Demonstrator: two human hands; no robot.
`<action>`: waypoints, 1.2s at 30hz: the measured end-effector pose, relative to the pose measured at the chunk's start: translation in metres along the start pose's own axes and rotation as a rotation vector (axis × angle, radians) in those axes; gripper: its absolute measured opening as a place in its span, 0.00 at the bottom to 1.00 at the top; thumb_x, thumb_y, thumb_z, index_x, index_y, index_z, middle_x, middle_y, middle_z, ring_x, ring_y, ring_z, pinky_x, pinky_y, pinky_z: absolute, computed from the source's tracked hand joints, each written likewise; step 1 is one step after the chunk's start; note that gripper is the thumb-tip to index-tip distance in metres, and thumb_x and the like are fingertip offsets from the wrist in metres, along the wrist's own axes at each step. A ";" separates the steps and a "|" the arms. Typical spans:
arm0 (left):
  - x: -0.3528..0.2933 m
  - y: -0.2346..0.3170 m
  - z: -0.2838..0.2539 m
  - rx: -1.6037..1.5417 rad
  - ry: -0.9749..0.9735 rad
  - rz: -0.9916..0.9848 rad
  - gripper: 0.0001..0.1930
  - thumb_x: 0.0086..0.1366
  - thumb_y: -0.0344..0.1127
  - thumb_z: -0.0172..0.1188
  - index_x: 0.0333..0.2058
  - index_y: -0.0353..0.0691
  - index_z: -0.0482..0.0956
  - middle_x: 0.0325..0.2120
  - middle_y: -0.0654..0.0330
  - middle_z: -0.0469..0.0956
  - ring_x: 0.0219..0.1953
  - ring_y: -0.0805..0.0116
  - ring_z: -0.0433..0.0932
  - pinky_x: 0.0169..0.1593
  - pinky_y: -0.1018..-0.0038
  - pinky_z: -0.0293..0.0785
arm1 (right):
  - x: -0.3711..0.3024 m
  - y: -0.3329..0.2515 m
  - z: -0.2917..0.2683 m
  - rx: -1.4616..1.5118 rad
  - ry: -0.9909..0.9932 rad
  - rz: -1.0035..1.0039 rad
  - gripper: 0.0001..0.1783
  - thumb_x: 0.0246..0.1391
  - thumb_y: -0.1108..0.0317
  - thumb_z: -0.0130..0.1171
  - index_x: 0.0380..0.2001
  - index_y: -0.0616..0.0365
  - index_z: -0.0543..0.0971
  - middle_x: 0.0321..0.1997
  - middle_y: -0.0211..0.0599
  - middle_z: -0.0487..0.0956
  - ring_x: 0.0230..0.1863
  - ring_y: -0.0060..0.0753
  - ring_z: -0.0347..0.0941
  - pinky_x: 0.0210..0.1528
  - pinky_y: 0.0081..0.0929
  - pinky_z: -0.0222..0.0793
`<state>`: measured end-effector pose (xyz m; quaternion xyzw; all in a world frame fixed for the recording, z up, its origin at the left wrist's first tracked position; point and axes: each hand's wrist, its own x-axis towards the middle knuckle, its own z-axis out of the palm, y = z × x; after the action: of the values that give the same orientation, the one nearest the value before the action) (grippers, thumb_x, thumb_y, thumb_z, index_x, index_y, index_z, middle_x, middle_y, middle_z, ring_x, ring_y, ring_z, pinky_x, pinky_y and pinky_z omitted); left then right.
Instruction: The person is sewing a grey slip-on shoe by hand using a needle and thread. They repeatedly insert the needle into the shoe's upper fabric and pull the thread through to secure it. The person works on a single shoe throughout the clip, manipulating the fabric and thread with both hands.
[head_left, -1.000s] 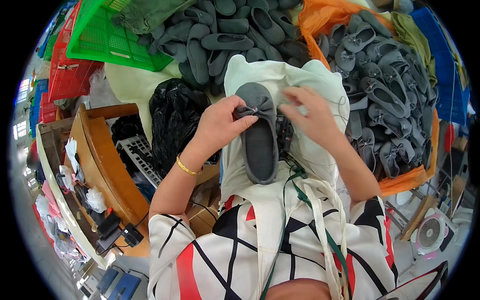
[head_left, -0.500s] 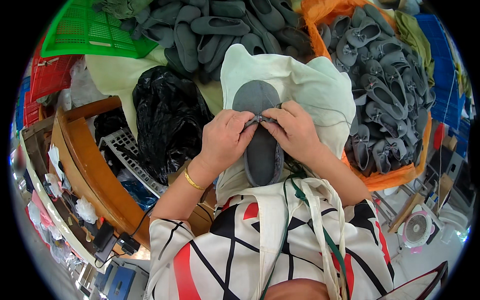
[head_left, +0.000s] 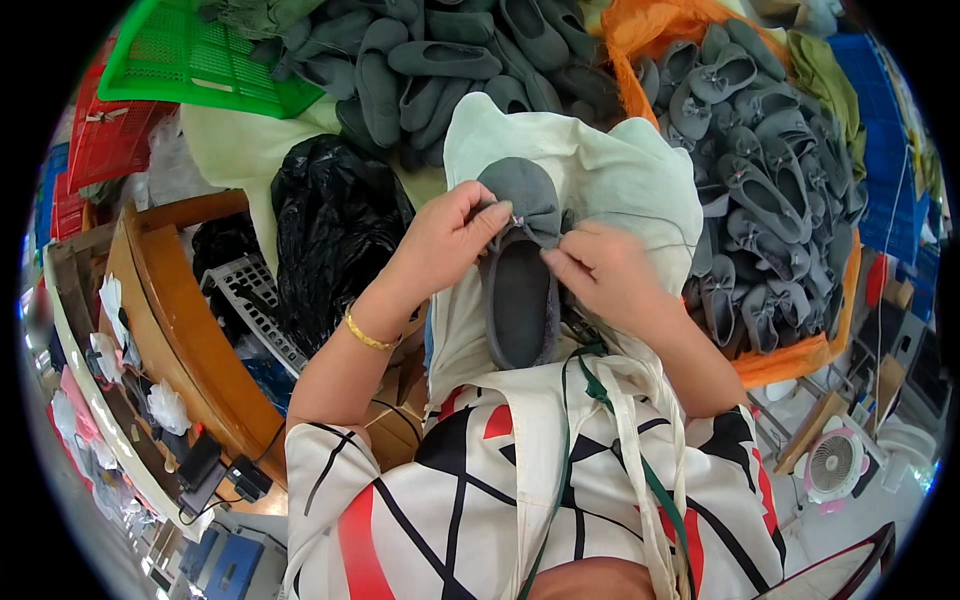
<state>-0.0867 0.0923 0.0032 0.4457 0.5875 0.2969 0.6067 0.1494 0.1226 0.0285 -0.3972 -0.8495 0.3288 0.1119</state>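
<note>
Pale cloth (head_left: 612, 165) is covering the lap. On it, a gray slip-on slipper (head_left: 520, 305) is lying toe outward, any label being illegibly small. The left hand (head_left: 447, 238) is pinching its bow's (head_left: 538, 229) left end; the right hand's (head_left: 612, 275) thumb and fingers are clamping the right end.

Looks like matt, softly napped cloth on the slipper (head_left: 521, 305), and creased, matt cloth on the pale sheet (head_left: 602, 165). Shows crinkled, glossy plastic on the black bag (head_left: 335, 235), hard, smooth plastic on the green basket (head_left: 190, 62), and smooth wood with a slight sheen on the desk (head_left: 205, 335). Gleams like polished metal on the bracelet (head_left: 363, 332).
</note>
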 end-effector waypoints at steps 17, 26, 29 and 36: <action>0.011 -0.015 0.024 0.091 0.308 0.157 0.11 0.67 0.37 0.63 0.29 0.35 0.76 0.20 0.67 0.75 0.21 0.82 0.68 0.26 0.80 0.66 | -0.012 -0.007 0.025 2.021 0.389 0.290 0.25 0.73 0.53 0.43 0.19 0.49 0.61 0.18 0.23 0.55 0.23 0.25 0.53 0.44 0.34 0.63; 0.011 -0.020 0.025 0.103 0.249 0.146 0.09 0.65 0.36 0.66 0.32 0.36 0.78 0.23 0.70 0.75 0.25 0.83 0.70 0.30 0.81 0.68 | -0.049 -0.004 0.024 1.747 0.502 0.196 0.24 0.72 0.58 0.45 0.18 0.50 0.62 0.20 0.24 0.60 0.23 0.25 0.56 0.44 0.35 0.63; 0.008 -0.010 0.026 0.472 0.364 0.380 0.07 0.63 0.33 0.65 0.34 0.36 0.79 0.26 0.65 0.75 0.27 0.75 0.73 0.32 0.77 0.71 | -0.052 -0.010 0.011 0.941 0.663 0.044 0.14 0.68 0.66 0.52 0.26 0.58 0.73 0.23 0.30 0.68 0.26 0.29 0.65 0.38 0.35 0.66; -0.008 0.010 0.031 0.667 0.171 0.516 0.10 0.60 0.34 0.65 0.39 0.39 0.78 0.30 0.57 0.75 0.30 0.59 0.78 0.36 0.68 0.75 | -0.125 0.009 -0.045 -0.041 0.492 -0.111 0.05 0.52 0.72 0.65 0.29 0.62 0.79 0.22 0.40 0.69 0.24 0.44 0.69 0.27 0.37 0.66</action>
<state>-0.0557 0.0831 0.0125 0.7236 0.5688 0.2685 0.2842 0.2577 0.0543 0.0654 -0.4203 -0.8237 0.1983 0.3248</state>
